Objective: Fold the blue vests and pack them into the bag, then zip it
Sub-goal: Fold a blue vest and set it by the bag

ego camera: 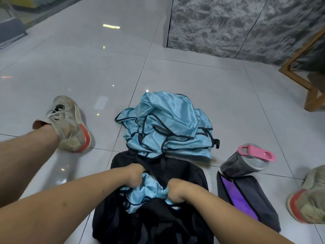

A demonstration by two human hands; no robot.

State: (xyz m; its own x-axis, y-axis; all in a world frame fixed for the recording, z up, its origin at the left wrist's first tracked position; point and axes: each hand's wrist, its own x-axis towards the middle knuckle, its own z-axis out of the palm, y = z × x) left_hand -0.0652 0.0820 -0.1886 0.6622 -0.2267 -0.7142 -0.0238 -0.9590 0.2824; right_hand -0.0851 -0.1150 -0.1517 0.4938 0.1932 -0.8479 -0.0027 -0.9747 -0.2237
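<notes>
A black bag [182, 173] lies open on the tiled floor in front of me. A crumpled light blue vest [140, 192] with dark trim sits in its opening. My left hand [135, 175] is closed on the vest's upper left part. My right hand [175, 189] is closed on its right side, fingers buried in the fabric. Just beyond the bag a loose heap of blue vests [167, 124] lies on the floor, unfolded and tangled.
A grey bottle with a pink lid [246, 161] lies on its side to the right, next to a dark pouch with a purple panel [246, 196]. My worn sneakers rest at left [70, 124] and far right [309, 196]. A wooden frame [302, 76] stands at the back right.
</notes>
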